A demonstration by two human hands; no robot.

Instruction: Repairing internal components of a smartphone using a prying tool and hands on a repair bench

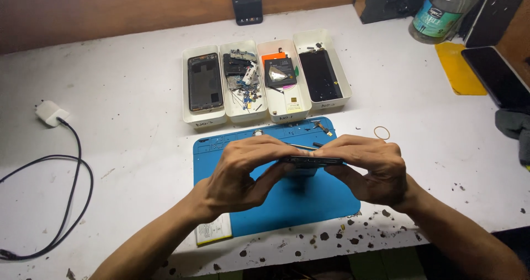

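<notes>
My left hand (241, 172) and my right hand (371, 167) together hold a thin black phone body (312, 160) edge-on above the blue work mat (326, 200). Fingers of both hands pinch its ends and top edge. A thin metal tool (305, 146) lies across it near my left fingertips; which hand grips that tool is unclear. Under my left wrist a pale flat battery (214, 231) pokes out at the mat's near-left corner.
Behind the mat stand white trays: one with a phone frame (205, 82), one with small parts (243, 78), one with a battery and orange piece (280, 70), one with a black screen (321, 75). A rubber band (381, 132), charger with cable (52, 113), bottle (441, 12), yellow pad (460, 69) lie around.
</notes>
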